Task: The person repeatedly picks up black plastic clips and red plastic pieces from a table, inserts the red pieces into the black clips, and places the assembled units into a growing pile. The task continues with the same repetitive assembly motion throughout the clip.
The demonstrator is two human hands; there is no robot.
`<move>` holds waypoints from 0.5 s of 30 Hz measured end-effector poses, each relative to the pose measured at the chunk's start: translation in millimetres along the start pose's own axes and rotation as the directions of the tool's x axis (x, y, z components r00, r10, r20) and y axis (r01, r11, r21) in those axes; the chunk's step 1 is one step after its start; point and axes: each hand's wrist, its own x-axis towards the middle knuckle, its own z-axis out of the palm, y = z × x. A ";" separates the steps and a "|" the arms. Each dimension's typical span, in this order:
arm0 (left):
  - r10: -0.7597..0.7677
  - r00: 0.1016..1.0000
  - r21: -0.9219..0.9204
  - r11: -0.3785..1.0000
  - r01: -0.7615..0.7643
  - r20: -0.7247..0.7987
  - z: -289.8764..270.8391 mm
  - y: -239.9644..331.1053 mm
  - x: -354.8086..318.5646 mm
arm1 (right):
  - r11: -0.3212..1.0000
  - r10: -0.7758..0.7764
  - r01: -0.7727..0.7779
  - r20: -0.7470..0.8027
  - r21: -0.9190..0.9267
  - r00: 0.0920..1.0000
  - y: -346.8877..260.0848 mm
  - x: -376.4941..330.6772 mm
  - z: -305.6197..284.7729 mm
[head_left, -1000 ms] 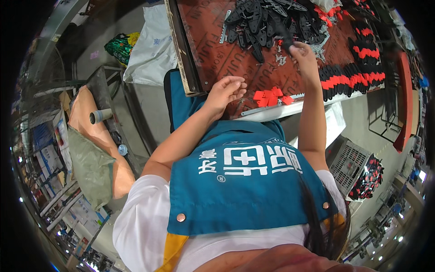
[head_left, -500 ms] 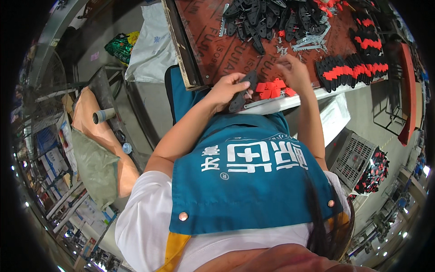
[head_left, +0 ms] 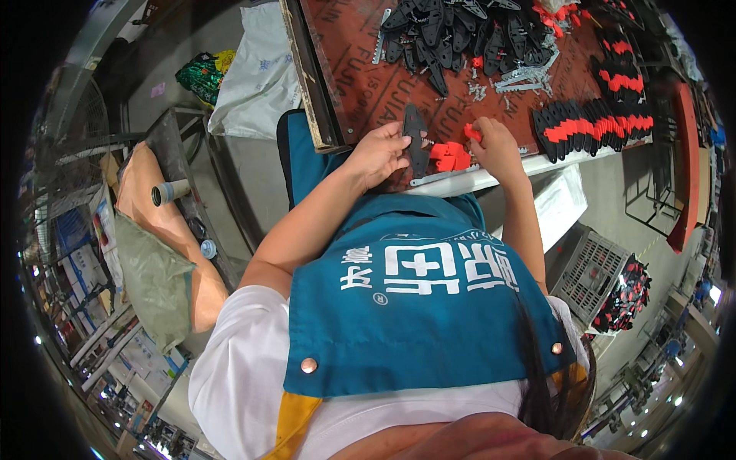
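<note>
Between the fingers and thumb of my left hand (head_left: 379, 156) is a flat black plastic part (head_left: 415, 142), held upright over the table's near edge; a small screw or pin seems to stick out of its right side. My right hand (head_left: 497, 147) pinches a small red plastic piece (head_left: 473, 133). Just beneath and left of it lies a little heap of red pieces (head_left: 451, 157) at the table edge. Farther back is a large pile of black parts (head_left: 460, 34), with silvery toothed strips (head_left: 529, 77) and loose screws (head_left: 477, 92) beside it.
Rows of black parts with red pieces fitted (head_left: 590, 126) line the table's right side. The reddish-brown tabletop (head_left: 360, 92) has a raised wooden edge (head_left: 310, 84) at left. A grey crate (head_left: 590, 276) stands on the floor at right, and a white sack (head_left: 257, 84) lies at left.
My right hand has come down to the red heap and now pinches a red piece. The black part in my left hand has turned more upright.
</note>
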 end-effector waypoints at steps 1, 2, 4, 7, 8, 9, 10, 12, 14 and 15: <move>0.036 0.999 0.008 0.999 -0.036 0.002 2.3 1.9 -0.7 | 0.991 0.082 -0.081 -0.002 0.109 0.997 -1.7 2.9 -1.4; 0.071 0.997 0.016 0.997 -0.071 0.004 3.8 3.4 -1.2 | 0.963 0.162 -0.160 0.006 0.216 0.987 -4.4 6.8 -3.2; 0.109 0.992 0.040 0.993 -0.107 -0.061 4.6 4.1 -0.9 | 0.838 0.291 -0.271 0.031 0.473 0.956 -12.4 13.3 -1.5; 0.153 0.977 0.066 0.987 -0.144 -0.151 3.9 1.7 2.0 | 0.524 0.424 -0.305 0.067 0.795 0.903 -29.5 23.1 8.1; 0.168 0.969 0.073 0.985 -0.157 -0.181 4.0 0.6 2.4 | 0.441 0.462 -0.298 0.070 0.847 0.884 -40.7 25.9 11.4; 0.166 0.969 0.050 0.986 -0.159 -0.182 6.2 1.4 1.6 | 0.355 0.502 -0.288 0.079 0.889 0.861 -48.2 28.3 14.0; 0.163 0.970 0.026 0.987 -0.161 -0.182 10.1 3.2 -0.7 | 0.317 0.532 -0.293 0.087 0.902 0.842 -50.7 29.5 18.7; 0.160 0.972 0.007 0.987 -0.161 -0.174 11.4 4.5 -2.2 | 0.237 0.589 -0.299 0.108 0.925 0.801 -52.4 30.0 28.2; 0.160 0.975 0.016 0.987 -0.160 -0.157 10.2 4.8 -2.8 | 0.110 0.541 -0.319 0.213 0.941 0.814 -53.0 26.6 25.7; 0.165 0.975 0.011 0.986 -0.165 -0.151 10.2 4.8 -3.1 | 0.023 0.513 -0.318 0.262 0.948 0.818 -52.1 25.6 25.1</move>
